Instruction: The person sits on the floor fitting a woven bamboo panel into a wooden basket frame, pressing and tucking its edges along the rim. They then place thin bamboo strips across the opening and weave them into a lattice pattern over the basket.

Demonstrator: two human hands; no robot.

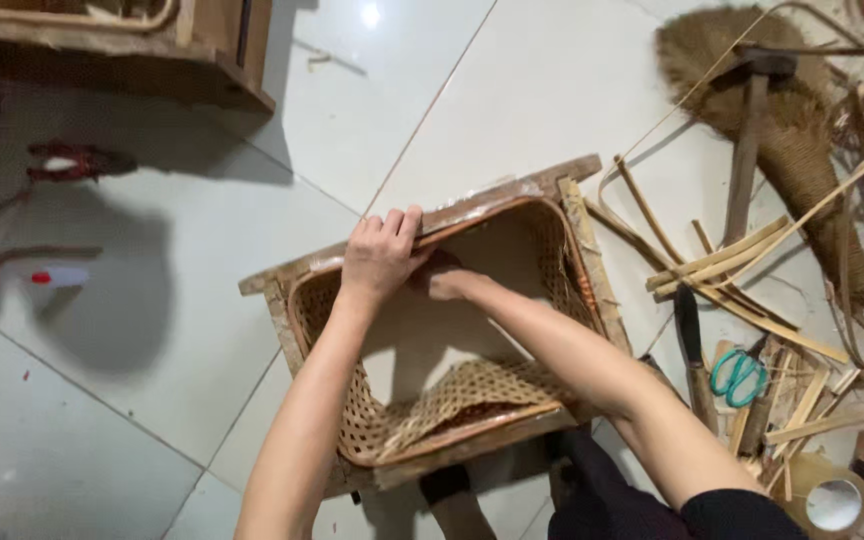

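Note:
A woven rattan basket point(562, 260) sits inside a rough wooden frame point(584, 232) on the white tiled floor. My left hand point(380, 255) grips the far rim of the basket and frame, fingers curled over the top edge. My right hand point(440, 280) reaches inside the basket and presses against the inner side of the same far wall, close beside the left hand; its fingers are partly hidden. The woven panel point(472, 395) along the near side sags loose inside the frame.
Split bamboo strips point(732, 262) lie piled at the right with green-handled scissors point(738, 375), a dark-handled knife point(689, 345), a tape roll point(832, 500) and a straw broom point(802, 130). A wooden piece of furniture point(152, 50) stands at the upper left.

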